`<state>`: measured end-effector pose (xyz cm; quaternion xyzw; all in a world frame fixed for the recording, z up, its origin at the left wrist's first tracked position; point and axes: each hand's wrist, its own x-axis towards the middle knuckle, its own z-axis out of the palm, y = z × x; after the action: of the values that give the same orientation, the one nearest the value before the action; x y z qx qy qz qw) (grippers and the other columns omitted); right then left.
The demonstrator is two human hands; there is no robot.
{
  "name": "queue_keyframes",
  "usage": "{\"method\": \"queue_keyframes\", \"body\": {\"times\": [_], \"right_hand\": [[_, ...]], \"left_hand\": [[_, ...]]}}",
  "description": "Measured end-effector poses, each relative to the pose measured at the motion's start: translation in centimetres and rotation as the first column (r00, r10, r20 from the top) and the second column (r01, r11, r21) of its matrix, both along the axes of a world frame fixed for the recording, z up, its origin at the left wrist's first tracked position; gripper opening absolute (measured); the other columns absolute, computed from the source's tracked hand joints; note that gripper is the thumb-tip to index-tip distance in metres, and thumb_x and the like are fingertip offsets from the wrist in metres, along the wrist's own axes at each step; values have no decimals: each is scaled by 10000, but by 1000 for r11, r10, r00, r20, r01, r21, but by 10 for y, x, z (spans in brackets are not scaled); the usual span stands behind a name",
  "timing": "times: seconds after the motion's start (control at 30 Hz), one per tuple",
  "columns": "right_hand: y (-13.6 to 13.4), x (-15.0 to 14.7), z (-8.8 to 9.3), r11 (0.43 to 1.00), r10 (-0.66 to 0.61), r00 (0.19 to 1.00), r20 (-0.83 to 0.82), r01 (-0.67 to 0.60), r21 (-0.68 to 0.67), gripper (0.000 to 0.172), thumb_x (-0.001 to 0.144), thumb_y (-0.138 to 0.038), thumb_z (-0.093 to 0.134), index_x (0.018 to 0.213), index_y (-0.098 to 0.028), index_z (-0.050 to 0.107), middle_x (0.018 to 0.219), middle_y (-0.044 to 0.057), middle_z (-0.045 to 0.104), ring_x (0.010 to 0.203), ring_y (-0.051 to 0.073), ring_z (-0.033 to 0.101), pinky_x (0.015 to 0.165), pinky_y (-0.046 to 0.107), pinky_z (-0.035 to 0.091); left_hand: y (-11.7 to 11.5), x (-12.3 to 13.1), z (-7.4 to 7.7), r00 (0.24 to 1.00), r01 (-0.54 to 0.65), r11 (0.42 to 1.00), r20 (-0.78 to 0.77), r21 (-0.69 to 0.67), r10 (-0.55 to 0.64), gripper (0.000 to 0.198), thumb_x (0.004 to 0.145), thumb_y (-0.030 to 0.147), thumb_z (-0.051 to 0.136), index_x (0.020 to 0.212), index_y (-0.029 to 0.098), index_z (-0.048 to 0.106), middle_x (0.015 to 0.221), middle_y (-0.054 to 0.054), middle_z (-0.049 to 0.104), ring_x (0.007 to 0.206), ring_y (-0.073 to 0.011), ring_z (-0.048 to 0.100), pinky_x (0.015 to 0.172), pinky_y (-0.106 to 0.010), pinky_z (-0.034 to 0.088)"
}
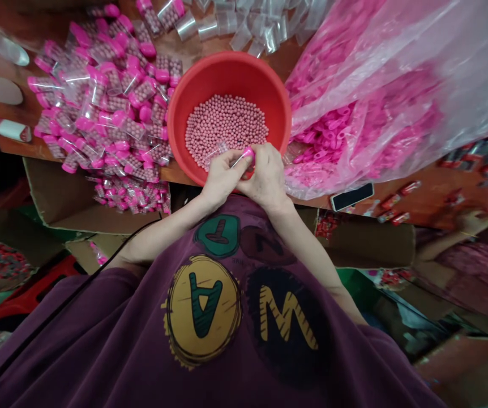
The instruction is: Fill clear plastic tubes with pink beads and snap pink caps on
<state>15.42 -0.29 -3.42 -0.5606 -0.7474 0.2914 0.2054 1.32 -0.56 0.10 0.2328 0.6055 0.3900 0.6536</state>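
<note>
Over the near rim of a red bowl (pixel 231 62), both hands meet around a small container. My left hand (pixel 221 178) is closed around its clear plastic tube (pixel 239 160), mostly hidden by the fingers. My right hand (pixel 269 175) pinches at the pink cap (pixel 249 153) on the tube's end; whether the cap is fully seated I cannot tell. Small pink beads (pixel 227 122) cover the bottom of the bowl. Another clear tube (pixel 215 153) lies among the beads, just beyond my left hand.
Left of the bowl is a heap of bead-filled tubes with pink caps (pixel 103 102), spilling toward a cardboard box (pixel 57 198). Clear tubes (pixel 227 22) lie behind. A plastic bag (pixel 397 113) of pink pieces, a phone (pixel 352 196) and another person's hand (pixel 475 222) are at right.
</note>
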Motion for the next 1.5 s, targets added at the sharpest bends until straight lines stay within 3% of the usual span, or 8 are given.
{"method": "queue_keyframes", "body": {"times": [0.23,0.37,0.5,0.73,0.97,1.07,1.23,1.5], "right_hand": [[-11,-20,-33,953,80,996,-27,-85,-291,504,856,-414,813,1275,-173,669,1201,165,767,1146,357,719,1061,590,615],[-14,-7,-58,882,110,976,-190,-184,-433,633,932,-389,779,1514,-200,615,1376,153,780,1221,315,747,1083,521,638],[11,-7,-82,939,-51,999,14,53,-341,306,1049,-294,598,1272,-160,761,1243,188,809,1175,321,757,1101,539,619],[48,-69,-105,901,42,945,325,105,-421,392,1064,-284,615,1342,-33,728,1358,306,759,1263,405,731,1153,577,570],[45,-41,-130,871,-110,992,-64,66,-487,472,974,-157,606,1437,-140,697,1384,176,761,1272,256,727,1217,472,566],[38,-30,-132,812,-247,942,-225,74,-579,506,960,-247,664,1459,-187,599,1188,91,791,1047,218,757,1029,443,652],[24,-27,-120,735,-398,841,-368,52,-676,435,989,-553,695,1277,-268,537,827,-44,675,724,179,683,755,381,658],[-7,31,-79,848,-464,831,-308,317,-425,513,1045,-688,567,1287,-247,669,1107,76,798,846,194,742,808,397,680]], "left_hand": [[1,-13,-50,999,36,956,33,-290,-27,257,995,143,707,743,174,669,635,18,678,591,-98,597,641,-223,501],[16,-61,-71,954,123,986,-259,-115,-149,121,929,147,747,827,196,706,792,8,737,785,-150,660,841,-300,555],[60,-140,-60,736,197,968,-675,153,-43,116,1018,269,730,1133,250,725,1171,6,780,1126,-202,625,1176,-445,472],[122,-212,-52,307,200,979,-946,-47,-108,449,1086,22,553,1520,135,532,1525,-44,620,1446,-171,446,1348,-412,295],[95,-165,-56,244,292,956,-966,-9,-84,549,1074,162,591,1611,161,479,1717,-72,478,1570,-245,297,1379,-473,219],[71,-118,-57,345,683,730,-873,-20,-346,449,1081,237,546,1524,208,613,1641,-102,607,1557,-345,397,1309,-555,309],[52,-68,-77,162,942,330,-786,-56,-597,455,1058,117,410,1366,63,740,1362,-266,732,1363,-387,613,1175,-523,445],[104,-78,-93,119,733,610,-827,-300,-550,374,1131,59,337,1242,44,693,1487,-187,623,1394,-317,441,1222,-571,371]]}}
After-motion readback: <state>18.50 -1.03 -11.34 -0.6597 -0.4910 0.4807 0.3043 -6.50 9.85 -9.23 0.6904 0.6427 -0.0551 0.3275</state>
